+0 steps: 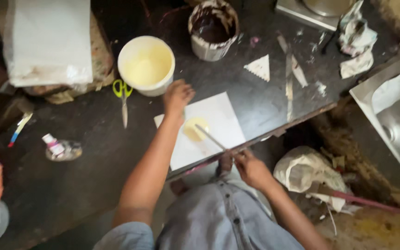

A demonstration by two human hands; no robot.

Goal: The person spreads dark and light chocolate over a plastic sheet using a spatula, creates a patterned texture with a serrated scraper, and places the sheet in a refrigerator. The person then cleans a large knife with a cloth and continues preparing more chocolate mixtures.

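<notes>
Dark worktop point(93, 153), stained and cluttered. Left hand point(178, 96) pressed flat on the top edge of a white sheet point(218, 120), fingers curled loosely, holding nothing. Right hand point(252, 169) closed around a thin stick point(211, 137) whose tip sits in a pale yellow blob point(193, 128) on the sheet. White bucket of cream paint point(146, 65) just beyond the left hand; brown-smeared tin point(213, 30) beside it. Yellow-handled scissors point(123, 99) left of the bucket. Small labelled bottle point(54, 146) lying far left
</notes>
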